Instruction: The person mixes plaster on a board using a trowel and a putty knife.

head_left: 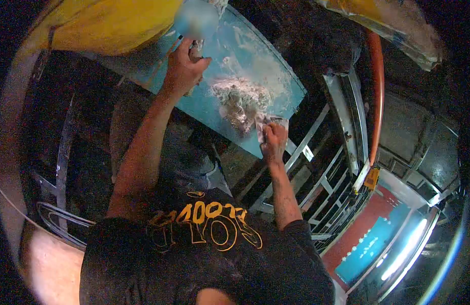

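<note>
A blue board lies in front of me, with a heap of pale, crumbly paste or powder on it and whitish smears around the heap. My right hand is closed on a flat scraper, its pale blade at the near right edge of the heap. Over the board's left part, my left hand has its fingers curled round a small light-coloured thing. A blurred patch beyond the fingers hides what that thing is.
A large yellow sack or sheet hangs over the upper left. At right stand an orange pipe, metal frames and a yellow tape measure or tool. A bright tube light glows at lower right.
</note>
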The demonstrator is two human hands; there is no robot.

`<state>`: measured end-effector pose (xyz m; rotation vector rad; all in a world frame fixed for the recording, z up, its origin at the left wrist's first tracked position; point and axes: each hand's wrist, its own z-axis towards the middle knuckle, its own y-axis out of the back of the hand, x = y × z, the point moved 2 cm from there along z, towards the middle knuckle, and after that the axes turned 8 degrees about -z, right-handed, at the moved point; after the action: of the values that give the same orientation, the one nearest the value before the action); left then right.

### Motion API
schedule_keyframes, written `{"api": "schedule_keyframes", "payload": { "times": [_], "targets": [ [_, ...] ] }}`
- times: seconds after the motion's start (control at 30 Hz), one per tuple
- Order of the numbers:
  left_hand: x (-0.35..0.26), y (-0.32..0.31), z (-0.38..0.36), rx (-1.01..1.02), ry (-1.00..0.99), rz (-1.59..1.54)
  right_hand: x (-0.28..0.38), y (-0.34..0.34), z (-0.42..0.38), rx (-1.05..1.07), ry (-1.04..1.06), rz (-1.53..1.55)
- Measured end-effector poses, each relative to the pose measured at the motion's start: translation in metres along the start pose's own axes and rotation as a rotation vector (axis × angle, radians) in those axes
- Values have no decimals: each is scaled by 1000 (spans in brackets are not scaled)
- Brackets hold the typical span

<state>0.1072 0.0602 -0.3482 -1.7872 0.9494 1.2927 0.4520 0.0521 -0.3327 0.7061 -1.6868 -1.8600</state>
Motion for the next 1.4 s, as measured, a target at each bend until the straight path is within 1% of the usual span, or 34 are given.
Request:
{"api": "schedule_keyframes", "payload": {
  "times": [0.1,0.23,0.27,0.33,0.37,0.43,0.5,0.57,0.6,0.7,0.77,0.8,0.9,0.93,0.97,1.03,1.07,1.17,1.2,1.3,1.37,1.4],
  "targets": [
    [-4,-1,-2,3,-8,17,-6,-9,27,-7,23,-46],
    [-5,-1,-4,28,21,38,-20,-9,76,-133,74,4],
    [-3,0,-3,28,29,50,-21,-3,84,-72,72,31],
    [10,1,2,-7,-117,111,-25,16,98,50,61,77],
    [17,1,5,-21,-194,138,-24,24,100,78,76,34],
    [14,0,5,-5,-169,93,-21,42,96,137,106,-56],
    [10,-1,4,4,-130,71,-22,47,85,115,54,-50],
    [-1,0,-1,1,-75,79,-31,35,67,97,10,-50],
    [-2,-1,-4,-7,-49,64,-31,35,62,30,18,-4],
    [-6,-1,-6,-15,-3,39,-27,30,60,14,-48,21],
    [-6,-2,-7,13,0,47,-20,24,69,-9,-22,-19],
    [-4,-2,-6,28,-14,40,-16,21,73,-19,-10,-41],
    [1,-1,-4,47,-40,61,-7,4,77,80,12,-92],
    [-2,-2,-4,37,-40,99,-7,6,77,231,47,-196],
    [-5,-2,-2,23,-45,137,-10,10,79,227,68,-161],
    [3,-2,0,16,-115,86,-18,21,78,236,110,-88],
    [7,-2,3,11,-153,59,-26,28,83,265,98,-38],
    [1,-3,-2,6,-23,54,-41,30,103,160,25,86],
    [5,-2,-4,-2,-54,73,-37,25,107,118,45,23],
    [12,-2,0,-6,-162,117,-16,1,101,183,67,-44],
    [13,-1,3,-8,-243,123,-10,12,100,205,115,-1],
    [8,0,2,0,-174,139,-15,16,99,235,126,37]
  ]
}}
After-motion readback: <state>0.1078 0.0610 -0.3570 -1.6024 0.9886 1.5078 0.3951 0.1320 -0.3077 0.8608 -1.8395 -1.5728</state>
